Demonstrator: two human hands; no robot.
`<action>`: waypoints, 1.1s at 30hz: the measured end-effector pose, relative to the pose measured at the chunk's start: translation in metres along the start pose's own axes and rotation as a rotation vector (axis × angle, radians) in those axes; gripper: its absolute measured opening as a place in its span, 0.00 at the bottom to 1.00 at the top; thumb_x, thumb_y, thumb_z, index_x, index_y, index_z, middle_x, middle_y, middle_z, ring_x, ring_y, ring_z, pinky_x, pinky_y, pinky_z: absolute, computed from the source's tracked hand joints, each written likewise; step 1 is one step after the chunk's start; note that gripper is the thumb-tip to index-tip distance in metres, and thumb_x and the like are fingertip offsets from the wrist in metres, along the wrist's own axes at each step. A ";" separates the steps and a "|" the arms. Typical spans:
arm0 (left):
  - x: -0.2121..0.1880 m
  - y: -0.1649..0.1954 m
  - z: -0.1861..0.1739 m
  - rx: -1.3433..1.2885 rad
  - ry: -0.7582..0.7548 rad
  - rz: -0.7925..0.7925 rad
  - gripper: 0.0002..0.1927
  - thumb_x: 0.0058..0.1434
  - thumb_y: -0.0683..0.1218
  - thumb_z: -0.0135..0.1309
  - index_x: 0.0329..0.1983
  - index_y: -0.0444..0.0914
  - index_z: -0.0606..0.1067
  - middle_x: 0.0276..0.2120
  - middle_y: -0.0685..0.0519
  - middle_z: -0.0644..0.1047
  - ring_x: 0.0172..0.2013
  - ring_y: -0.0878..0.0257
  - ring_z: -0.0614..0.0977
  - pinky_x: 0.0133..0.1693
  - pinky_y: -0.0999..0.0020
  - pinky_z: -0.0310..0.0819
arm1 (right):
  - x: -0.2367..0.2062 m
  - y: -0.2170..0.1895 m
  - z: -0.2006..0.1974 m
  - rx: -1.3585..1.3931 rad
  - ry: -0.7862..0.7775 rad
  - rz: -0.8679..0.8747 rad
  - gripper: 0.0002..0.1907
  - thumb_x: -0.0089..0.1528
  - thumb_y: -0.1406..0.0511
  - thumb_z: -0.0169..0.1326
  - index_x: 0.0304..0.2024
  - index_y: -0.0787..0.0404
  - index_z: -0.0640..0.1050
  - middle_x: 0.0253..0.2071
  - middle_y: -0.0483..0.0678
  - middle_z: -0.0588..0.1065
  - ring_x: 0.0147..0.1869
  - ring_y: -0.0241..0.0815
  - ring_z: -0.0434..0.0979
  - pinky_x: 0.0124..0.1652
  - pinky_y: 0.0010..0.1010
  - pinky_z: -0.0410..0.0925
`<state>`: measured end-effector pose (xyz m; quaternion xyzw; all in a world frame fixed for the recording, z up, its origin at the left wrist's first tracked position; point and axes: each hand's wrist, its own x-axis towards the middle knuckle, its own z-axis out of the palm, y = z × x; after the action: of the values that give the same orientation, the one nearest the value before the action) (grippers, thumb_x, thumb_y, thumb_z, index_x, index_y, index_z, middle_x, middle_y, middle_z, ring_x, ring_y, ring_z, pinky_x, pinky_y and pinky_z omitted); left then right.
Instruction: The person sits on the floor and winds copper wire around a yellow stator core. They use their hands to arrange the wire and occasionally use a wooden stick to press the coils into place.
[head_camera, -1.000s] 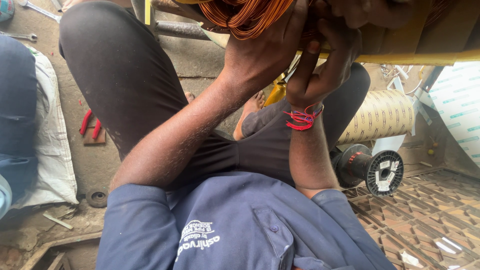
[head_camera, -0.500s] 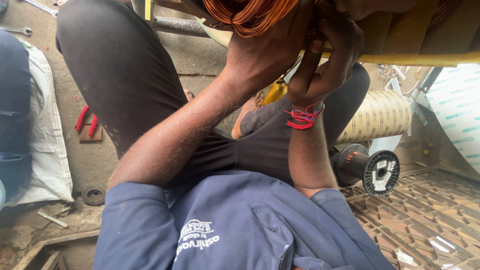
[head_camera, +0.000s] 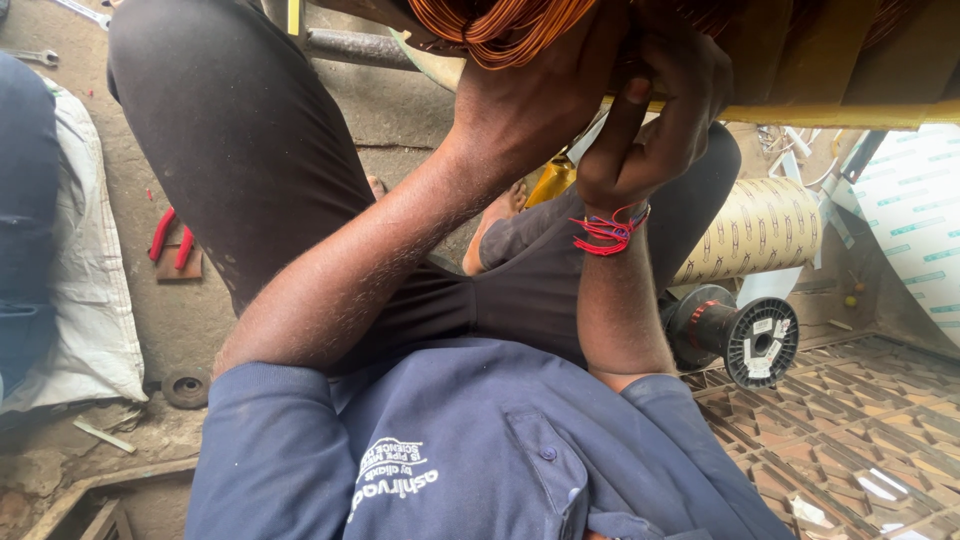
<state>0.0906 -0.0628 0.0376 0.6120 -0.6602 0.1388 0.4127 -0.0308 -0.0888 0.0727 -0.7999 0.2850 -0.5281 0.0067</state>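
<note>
left hand (head_camera: 540, 110) grip closed on copper wire coil (head_camera: 500, 25) | right hand (head_camera: 650, 110) grip curled just beside coil

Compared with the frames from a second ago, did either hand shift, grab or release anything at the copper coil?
Hardly anything changed. The left hand stays pressed against the copper wire coil, and the right hand, with the red thread band at its wrist, stays curled at the yellow edge beside it. Nothing was picked up or let go. The view only drifted slightly; the black spool and red-handled pliers lie where they were.
</note>
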 end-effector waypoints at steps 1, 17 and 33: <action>0.000 0.000 0.000 -0.006 0.000 0.000 0.16 0.71 0.51 0.55 0.57 0.41 0.70 0.42 0.57 0.77 0.37 0.66 0.80 0.34 0.68 0.73 | 0.000 0.000 0.000 0.010 -0.005 0.001 0.10 0.70 0.67 0.48 0.48 0.66 0.77 0.53 0.53 0.79 0.57 0.51 0.78 0.56 0.40 0.71; -0.008 -0.003 0.002 -0.025 -0.011 0.042 0.23 0.74 0.50 0.53 0.65 0.31 0.70 0.52 0.46 0.76 0.45 0.58 0.81 0.40 0.63 0.76 | -0.003 0.001 -0.001 0.001 0.004 0.014 0.10 0.70 0.67 0.48 0.48 0.65 0.77 0.52 0.53 0.80 0.58 0.52 0.78 0.57 0.41 0.69; -0.006 -0.004 0.001 -0.050 0.031 0.085 0.17 0.70 0.46 0.52 0.58 0.35 0.74 0.53 0.53 0.74 0.46 0.61 0.80 0.40 0.65 0.76 | -0.007 -0.002 -0.001 -0.058 -0.010 0.046 0.12 0.71 0.64 0.47 0.51 0.65 0.77 0.50 0.53 0.79 0.58 0.53 0.77 0.58 0.43 0.68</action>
<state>0.0930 -0.0598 0.0316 0.5707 -0.6824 0.1492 0.4318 -0.0322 -0.0836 0.0680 -0.7958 0.3185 -0.5150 -0.0032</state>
